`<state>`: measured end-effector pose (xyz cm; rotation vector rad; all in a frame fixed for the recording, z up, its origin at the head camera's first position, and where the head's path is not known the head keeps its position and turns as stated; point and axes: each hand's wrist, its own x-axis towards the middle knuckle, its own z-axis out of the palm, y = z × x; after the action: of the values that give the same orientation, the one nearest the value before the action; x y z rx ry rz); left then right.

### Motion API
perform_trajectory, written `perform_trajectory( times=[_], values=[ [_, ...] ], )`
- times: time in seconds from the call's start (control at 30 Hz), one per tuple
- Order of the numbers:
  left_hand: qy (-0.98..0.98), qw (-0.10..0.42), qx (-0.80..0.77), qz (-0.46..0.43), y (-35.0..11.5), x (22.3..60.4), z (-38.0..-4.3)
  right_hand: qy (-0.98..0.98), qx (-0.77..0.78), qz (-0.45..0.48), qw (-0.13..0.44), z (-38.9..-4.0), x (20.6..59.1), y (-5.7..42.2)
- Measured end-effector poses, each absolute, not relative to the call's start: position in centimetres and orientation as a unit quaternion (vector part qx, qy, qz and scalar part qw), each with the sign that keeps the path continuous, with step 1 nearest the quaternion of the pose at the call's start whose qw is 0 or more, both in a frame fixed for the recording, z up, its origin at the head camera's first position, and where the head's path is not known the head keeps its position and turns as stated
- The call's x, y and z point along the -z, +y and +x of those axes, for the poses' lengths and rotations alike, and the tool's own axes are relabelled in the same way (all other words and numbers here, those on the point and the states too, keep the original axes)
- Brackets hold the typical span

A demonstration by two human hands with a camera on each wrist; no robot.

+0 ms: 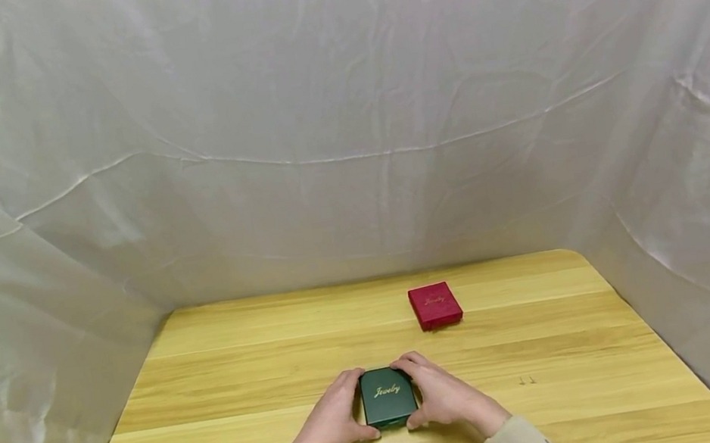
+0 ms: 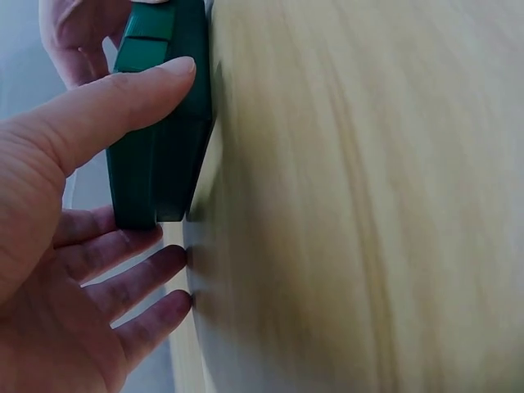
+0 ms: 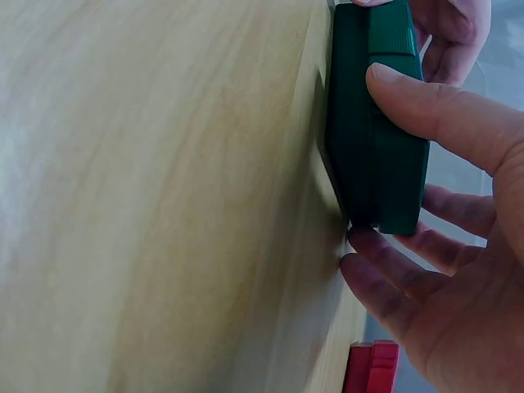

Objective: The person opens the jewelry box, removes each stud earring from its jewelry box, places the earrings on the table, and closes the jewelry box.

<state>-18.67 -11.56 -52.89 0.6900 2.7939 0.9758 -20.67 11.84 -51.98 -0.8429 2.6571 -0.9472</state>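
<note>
A dark green jewelry box (image 1: 389,400) with gold "Jewelry" lettering sits closed near the table's front middle. My left hand (image 1: 336,417) holds it from the left side, thumb at the near corner and fingertips at the far one. From the right side my right hand (image 1: 446,397) grips it the same way. In the left wrist view the left thumb (image 2: 123,106) presses the box's front edge beside a raised tab. The right wrist view shows the right thumb (image 3: 442,115) on that same front side, with the fingers spread behind the box.
A red jewelry box (image 1: 436,306) lies closed farther back, right of the green one. Two tiny thin pieces (image 1: 526,380) lie on the wooden table (image 1: 229,393) to the right, too small to identify. Pale cloth curtains (image 1: 353,206) hang around the back and sides.
</note>
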Motion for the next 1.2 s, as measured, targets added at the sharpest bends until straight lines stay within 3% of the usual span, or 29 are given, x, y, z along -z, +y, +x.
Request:
perform_trajectory(
  times=[0.4, 1.2],
  values=[
    [0.908, 0.087, -0.35, 0.212, -11.87, 52.58, -18.64, 0.896, 0.327, -0.284, 0.101, -20.65, 51.97, 11.98],
    [0.915, 0.086, -0.335, 0.206, -11.7, 52.17, -18.74, 0.901, 0.319, -0.274, 0.107, -20.39, 51.84, 11.98]
  ],
)
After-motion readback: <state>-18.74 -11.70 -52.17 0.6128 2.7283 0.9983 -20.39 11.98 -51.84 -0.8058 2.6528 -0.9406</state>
